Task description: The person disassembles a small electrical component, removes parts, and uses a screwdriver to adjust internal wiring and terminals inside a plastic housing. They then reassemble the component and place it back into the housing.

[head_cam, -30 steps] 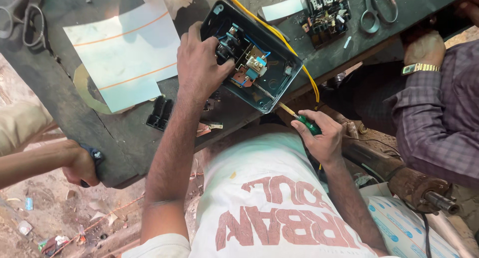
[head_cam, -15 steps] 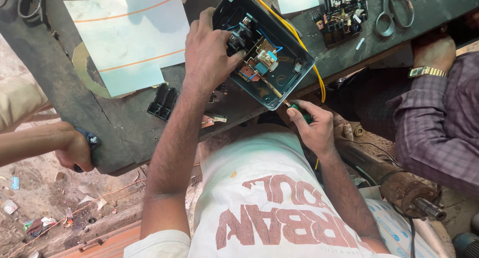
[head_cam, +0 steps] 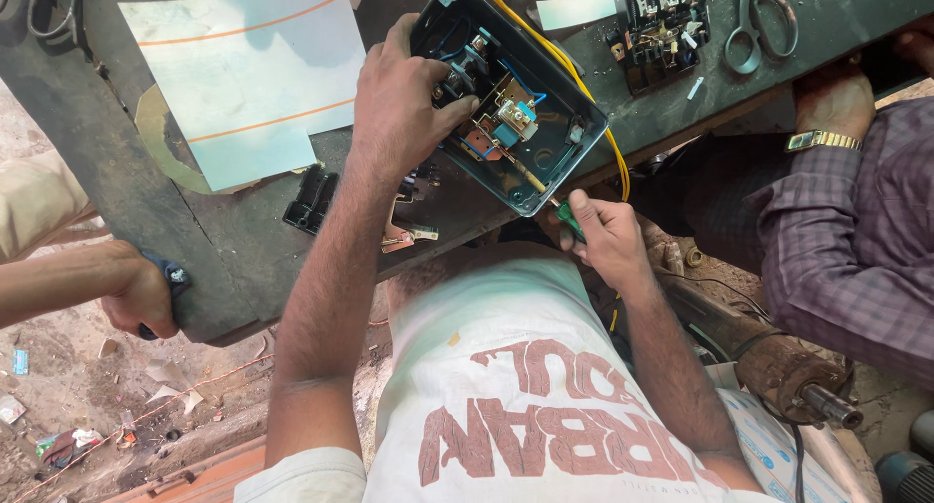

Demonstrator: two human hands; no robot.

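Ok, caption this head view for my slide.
Left hand steadies an open electrical box while right hand works a screwdriver inside.

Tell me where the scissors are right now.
In the head view the scissors lie at the top right of the dark workbench, just right of the black terminal block and above a co-worker's wrist with a gold watch.

A large pale blue-white rectangular paper sheet with two thin orange lines [head_cam: 248,75] lies flat on the dark workbench, at the upper left. A small pale blue paper strip [head_cam: 581,7] lies near the top edge, just right of the open box. On the dirt floor at lower left lie a small blue wrapper scrap [head_cam: 20,361] and a crumpled multicoloured wrapper [head_cam: 66,445]. No screens or signs show.
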